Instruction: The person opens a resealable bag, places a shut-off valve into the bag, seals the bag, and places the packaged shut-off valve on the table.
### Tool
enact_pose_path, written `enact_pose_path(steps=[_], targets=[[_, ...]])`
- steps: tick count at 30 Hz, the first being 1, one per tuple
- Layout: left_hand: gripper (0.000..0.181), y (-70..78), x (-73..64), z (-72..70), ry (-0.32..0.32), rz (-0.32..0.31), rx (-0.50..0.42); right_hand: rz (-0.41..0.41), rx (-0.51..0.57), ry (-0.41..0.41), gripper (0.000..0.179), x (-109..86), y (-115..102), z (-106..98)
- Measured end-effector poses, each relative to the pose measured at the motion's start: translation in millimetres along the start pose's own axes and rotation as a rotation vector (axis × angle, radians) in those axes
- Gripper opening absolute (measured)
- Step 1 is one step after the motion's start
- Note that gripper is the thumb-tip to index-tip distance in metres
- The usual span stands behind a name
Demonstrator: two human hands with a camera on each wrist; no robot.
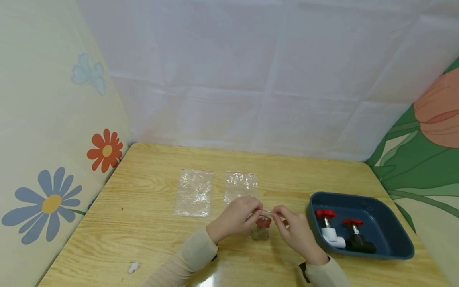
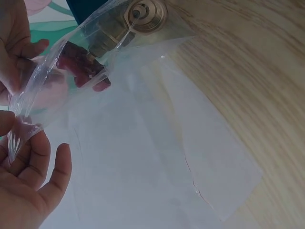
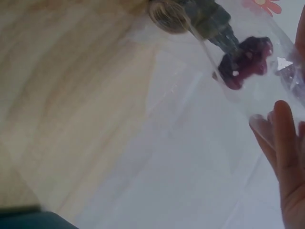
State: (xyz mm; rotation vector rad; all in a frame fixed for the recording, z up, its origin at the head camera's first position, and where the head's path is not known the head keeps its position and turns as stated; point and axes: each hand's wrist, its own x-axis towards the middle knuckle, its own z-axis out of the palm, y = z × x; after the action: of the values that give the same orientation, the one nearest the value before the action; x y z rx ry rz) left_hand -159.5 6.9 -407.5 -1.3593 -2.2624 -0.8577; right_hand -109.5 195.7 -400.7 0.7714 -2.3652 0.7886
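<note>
A clear zip bag (image 1: pixel 259 234) stands at the front middle of the table, with a brass valve (image 2: pixel 112 33) inside it. The valve's red handwheel (image 1: pixel 263 222) points up toward the bag's mouth. My left hand (image 1: pixel 236 217) pinches the bag's top edge on one side. On the other side, my right hand (image 1: pixel 295 231) pinches the same edge between thumb and fingers. Between the two hands the edge is stretched nearly straight. The right wrist view shows the handwheel (image 3: pixel 245 62) through the plastic, below the fingers.
Two flat clear bags, one left (image 1: pixel 195 193) and one right (image 1: pixel 241 187), lie farther back on the wooden table (image 1: pixel 150 235). At the right, a dark blue tray (image 1: pixel 405 239) holds a white valve (image 1: pixel 333 237) and a black valve (image 1: pixel 358 242), both with red handwheels. A white curtain hangs behind.
</note>
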Motion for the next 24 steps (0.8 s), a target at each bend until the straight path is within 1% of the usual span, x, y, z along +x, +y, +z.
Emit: enact_pose_path(steps=[2,3,6,8,13,16,20,22,24], targets=[[0.005,0.4,0.5,-0.2,-0.004,0.008,0.013,-0.03,-0.035,0.003,0.007,1.8,-1.3,-2.7],[0.005,0.7,0.9,-0.3,-0.005,0.013,0.018,-0.048,-0.055,0.006,0.007,2.8,-1.7,-4.0],[0.006,1.9,1.9,-0.7,-0.001,0.033,0.028,-0.101,-0.113,0.013,0.028,5.8,-2.3,-6.8],[0.006,2.6,2.4,-0.7,-0.004,0.046,0.034,-0.122,-0.134,0.01,0.039,7.2,-2.6,-7.8],[0.006,4.4,3.1,-1.0,-0.005,0.064,0.046,-0.143,-0.134,0.003,0.043,8.8,-2.9,-7.4],[0.006,4.9,3.4,-0.2,0.004,0.072,0.055,-0.147,-0.132,0.001,0.044,9.2,-3.4,-5.6],[0.006,4.8,3.9,1.2,0.014,0.075,0.062,-0.129,-0.14,-0.012,0.044,9.0,-3.9,-4.1],[0.005,4.9,4.2,1.2,0.012,0.069,0.065,-0.117,-0.139,-0.021,0.037,8.8,-3.8,-4.3],[0.005,5.3,4.6,0.5,0.007,0.061,0.07,-0.106,-0.139,-0.029,0.024,9.0,-3.9,-4.9]])
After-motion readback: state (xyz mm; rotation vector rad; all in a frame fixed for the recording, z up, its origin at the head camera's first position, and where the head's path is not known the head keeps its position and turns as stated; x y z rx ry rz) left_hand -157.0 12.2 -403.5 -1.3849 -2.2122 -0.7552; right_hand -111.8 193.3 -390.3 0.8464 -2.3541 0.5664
